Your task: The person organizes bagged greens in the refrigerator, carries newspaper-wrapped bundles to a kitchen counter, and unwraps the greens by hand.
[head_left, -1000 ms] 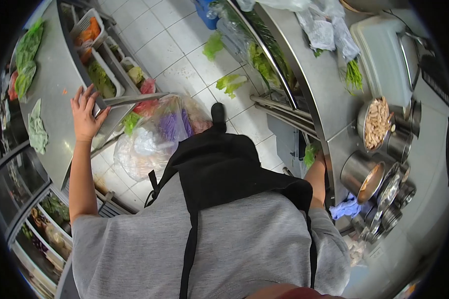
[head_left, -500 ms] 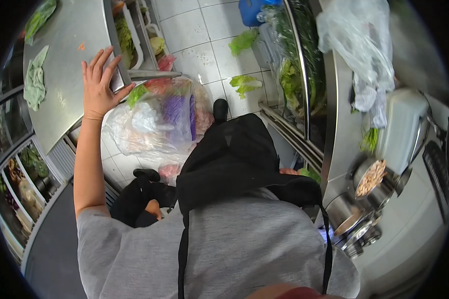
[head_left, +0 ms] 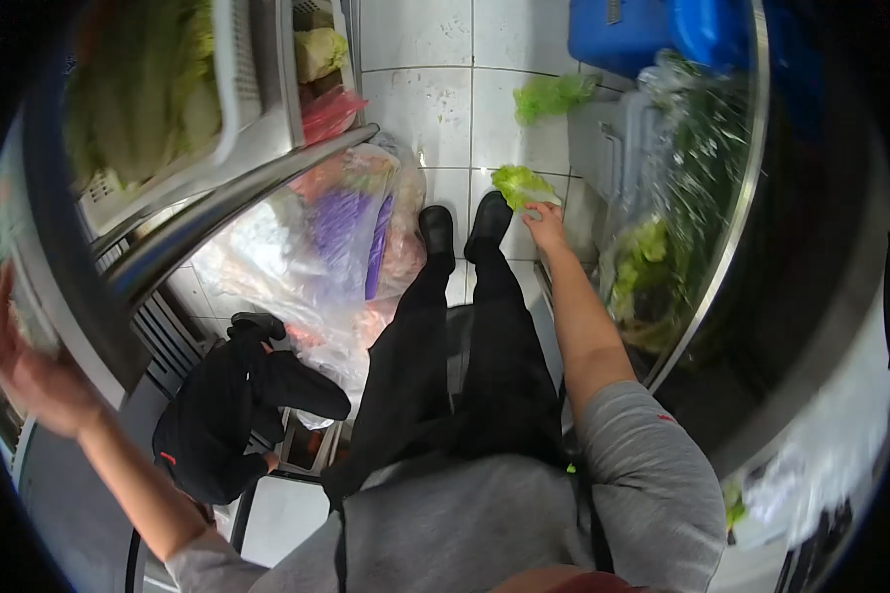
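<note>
Left hand point(head_left: 42, 383), blurred, spread at the counter point(head_left: 86, 341) edge, likely bracing the stoop, digits apart, nothing visible in it; right hand point(head_left: 547, 227) low, since the lettuce leaf point(head_left: 519, 184) lies on the floor tiles point(head_left: 415, 111) beside the right shoe point(head_left: 489, 219), fingertips at its pale end, whether clamped I cannot tell

Lettuce leaf point(head_left: 517, 185) is bright green, kinda frilly, down at floor point(head_left: 504, 138) level, paler end right by the right hand point(head_left: 544, 225).
</note>
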`<control>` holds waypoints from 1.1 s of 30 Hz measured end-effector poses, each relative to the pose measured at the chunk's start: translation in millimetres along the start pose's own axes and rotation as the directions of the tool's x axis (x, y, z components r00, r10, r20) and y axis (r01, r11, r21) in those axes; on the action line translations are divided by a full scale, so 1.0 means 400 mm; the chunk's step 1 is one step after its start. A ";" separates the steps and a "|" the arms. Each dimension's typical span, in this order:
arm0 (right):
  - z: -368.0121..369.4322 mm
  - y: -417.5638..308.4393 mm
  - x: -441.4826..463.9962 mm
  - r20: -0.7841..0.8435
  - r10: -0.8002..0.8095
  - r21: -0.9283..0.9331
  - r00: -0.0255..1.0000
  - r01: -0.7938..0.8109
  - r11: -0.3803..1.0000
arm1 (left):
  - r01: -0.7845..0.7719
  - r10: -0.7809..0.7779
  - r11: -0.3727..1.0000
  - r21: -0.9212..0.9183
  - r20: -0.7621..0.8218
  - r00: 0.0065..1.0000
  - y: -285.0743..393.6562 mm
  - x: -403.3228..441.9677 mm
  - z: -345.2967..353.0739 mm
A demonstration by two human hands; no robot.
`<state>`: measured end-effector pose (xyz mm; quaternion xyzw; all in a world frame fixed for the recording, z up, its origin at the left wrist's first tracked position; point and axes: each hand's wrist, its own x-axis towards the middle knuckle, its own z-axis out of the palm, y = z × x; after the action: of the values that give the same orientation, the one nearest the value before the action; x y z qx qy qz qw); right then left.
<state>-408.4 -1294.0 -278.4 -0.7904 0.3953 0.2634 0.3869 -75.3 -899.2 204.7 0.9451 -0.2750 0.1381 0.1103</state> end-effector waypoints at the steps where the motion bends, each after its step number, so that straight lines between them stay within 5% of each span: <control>1: 0.004 -0.008 0.042 0.103 0.113 -0.067 0.988 -0.107 0.992 | 0.096 -0.097 0.994 0.041 0.016 0.995 -0.014 -0.024 0.002; 5: 0.117 0.122 0.225 0.263 0.105 -0.308 0.959 -0.020 0.951 | 0.373 -0.386 0.914 0.157 0.055 0.921 -0.020 -0.129 0.036; 9: 0.235 0.255 0.447 -0.002 -0.097 -0.378 0.995 0.089 0.921 | 0.501 -0.529 0.832 0.239 0.068 0.846 -0.015 -0.181 0.085; 14: 0.298 0.264 0.565 -0.084 0.061 -0.403 0.995 -0.090 0.911 | 0.548 -0.600 0.775 0.316 0.093 0.794 -0.012 -0.192 0.133; 16: 0.346 0.328 0.590 -0.057 0.118 -0.405 0.991 -0.131 0.905 | 0.555 -0.613 0.763 0.332 0.099 0.783 -0.007 -0.189 0.140; 18: 0.378 0.390 0.605 0.216 0.186 -0.405 0.958 -0.085 0.911 | 0.560 -0.622 0.755 0.340 0.100 0.777 -0.004 -0.187 0.143; 19: 0.373 0.385 0.596 0.217 0.189 -0.408 0.958 -0.087 0.909 | 0.566 -0.628 0.750 0.342 0.101 0.771 -0.005 -0.184 0.142; 21: 0.340 0.333 0.573 0.080 -0.077 -0.177 0.994 0.090 0.980 | 0.572 -0.636 0.744 0.344 0.104 0.765 -0.010 -0.182 0.142; 23: 0.242 0.199 0.594 -0.058 -0.377 -0.306 0.925 0.343 0.888 | 0.577 -0.639 0.742 0.342 0.101 0.762 -0.014 -0.181 0.140; 24: 0.189 0.120 0.605 -0.149 -0.525 -0.529 0.838 0.381 0.758 | 0.578 -0.642 0.741 0.342 0.106 0.759 -0.017 -0.181 0.145; 27: 0.059 -0.053 0.704 -0.230 -0.517 -0.709 0.824 0.222 0.669 | 0.578 -0.645 0.739 0.346 0.116 0.755 -0.021 -0.178 0.150; 30: 0.024 -0.011 0.868 -0.326 -0.470 -0.718 0.820 0.108 0.687 | 0.573 -0.638 0.746 0.339 0.118 0.761 -0.025 -0.180 0.151; 31: 0.034 0.038 0.928 -0.063 -0.252 -0.598 0.966 0.166 0.785 | 0.570 -0.632 0.752 0.331 0.116 0.766 -0.026 -0.180 0.153; 32: 0.049 0.077 0.943 0.246 -0.042 -0.464 0.968 0.156 0.872 | 0.565 -0.625 0.759 0.323 0.117 0.772 -0.029 -0.178 0.151; 33: 0.084 0.085 0.898 0.173 -0.143 -0.294 0.975 0.189 0.937 | 0.563 -0.619 0.765 0.312 0.118 0.776 -0.034 -0.179 0.144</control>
<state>-243.0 -1431.0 -570.3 -0.8497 0.2510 0.3465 0.3081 -114.4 -869.4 126.1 0.9984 0.0487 0.0284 -0.0063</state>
